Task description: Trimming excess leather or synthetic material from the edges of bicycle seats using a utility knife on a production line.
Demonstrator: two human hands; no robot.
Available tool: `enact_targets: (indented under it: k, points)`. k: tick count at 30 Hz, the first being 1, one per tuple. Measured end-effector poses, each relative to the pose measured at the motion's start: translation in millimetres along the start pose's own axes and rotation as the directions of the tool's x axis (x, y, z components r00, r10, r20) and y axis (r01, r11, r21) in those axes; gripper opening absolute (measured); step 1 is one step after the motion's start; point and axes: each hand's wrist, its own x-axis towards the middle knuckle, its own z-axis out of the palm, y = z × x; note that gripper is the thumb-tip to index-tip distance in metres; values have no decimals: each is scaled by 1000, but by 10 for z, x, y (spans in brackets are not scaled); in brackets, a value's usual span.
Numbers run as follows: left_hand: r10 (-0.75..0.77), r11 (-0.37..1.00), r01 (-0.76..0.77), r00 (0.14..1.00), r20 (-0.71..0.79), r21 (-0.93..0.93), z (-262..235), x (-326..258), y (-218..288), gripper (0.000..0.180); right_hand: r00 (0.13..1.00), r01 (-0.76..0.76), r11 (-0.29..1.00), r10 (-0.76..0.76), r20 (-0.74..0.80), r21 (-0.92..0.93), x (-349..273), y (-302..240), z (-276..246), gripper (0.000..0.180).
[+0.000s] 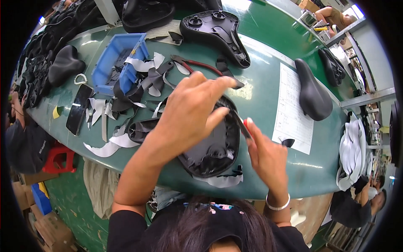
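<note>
An upturned black bicycle saddle lies on the green table in front of me, its hollow underside facing up. My left hand is over its upper left part, thumb and index finger apart, covering some of the shell. My right hand grips a slim red-handled tool at the saddle's right rim. The tool's dark narrow end points toward my left thumb; its exact kind is unclear. A white offcut lies under the saddle's near edge. Red-handled pliers rest beyond my left hand.
A blue bin with dark scraps stands at left, with white and black offcuts and a phone nearby. Another upturned saddle lies at the back. Right are a printed sheet, a finished-looking saddle and stacked white pieces.
</note>
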Motion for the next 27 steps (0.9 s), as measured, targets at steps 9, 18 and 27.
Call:
enact_targets:
  k: [9, 18, 27]
  points:
    - [-773, 399, 574, 630, 73, -715, 40, -133, -687, 37, 987, 141, 972, -123, 103, -187, -160, -91, -174, 50]
    - [-410, 663, 394, 902, 132, -637, -340, -851, 94, 52, 794, 589, 781, -512, 328, -206, 777, 285, -470, 43]
    - [-560, -311, -48, 816, 142, -949, -1280, -704, -389, 34, 938, 327, 883, -261, 227, -338, -157, 145, -485, 47]
